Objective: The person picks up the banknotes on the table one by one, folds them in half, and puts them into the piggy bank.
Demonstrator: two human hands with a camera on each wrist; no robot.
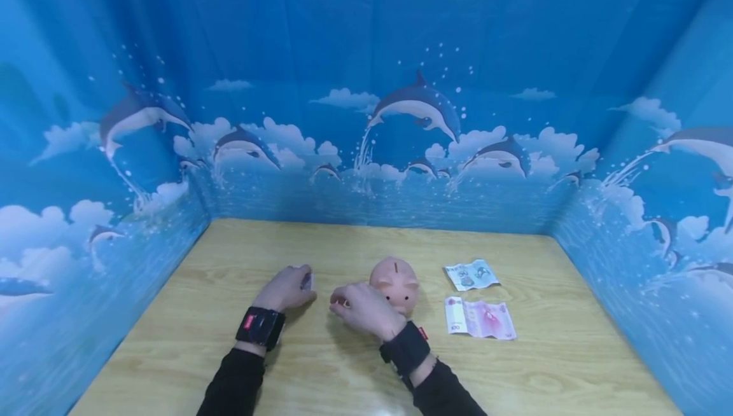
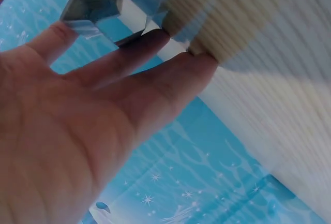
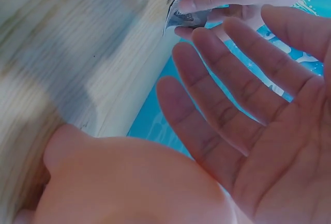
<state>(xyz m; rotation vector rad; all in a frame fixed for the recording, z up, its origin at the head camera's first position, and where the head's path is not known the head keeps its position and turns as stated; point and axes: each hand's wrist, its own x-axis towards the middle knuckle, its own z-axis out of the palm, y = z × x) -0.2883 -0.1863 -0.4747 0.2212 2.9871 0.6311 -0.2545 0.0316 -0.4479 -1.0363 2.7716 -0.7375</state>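
My left hand (image 1: 284, 289) is low over the table, left of centre, pinching a bent greyish banknote (image 3: 176, 16) between thumb and fingers. In the left wrist view the folded note (image 2: 94, 5) stands at the fingertips. My right hand (image 1: 366, 309) hovers with loosely bent fingers at the left side of a pink piggy bank (image 1: 394, 281); nothing shows in its palm in the right wrist view. The piggy bank stands upright, its coin slot on top and its face toward me. The right hand hides part of its lower left side.
Right of the piggy bank, a greenish banknote (image 1: 472, 275) lies on the wooden table (image 1: 572, 339), with a creased pink banknote (image 1: 481, 318) nearer to me. A blue dolphin-print curtain (image 1: 366, 200) encloses the table at the back and both sides.
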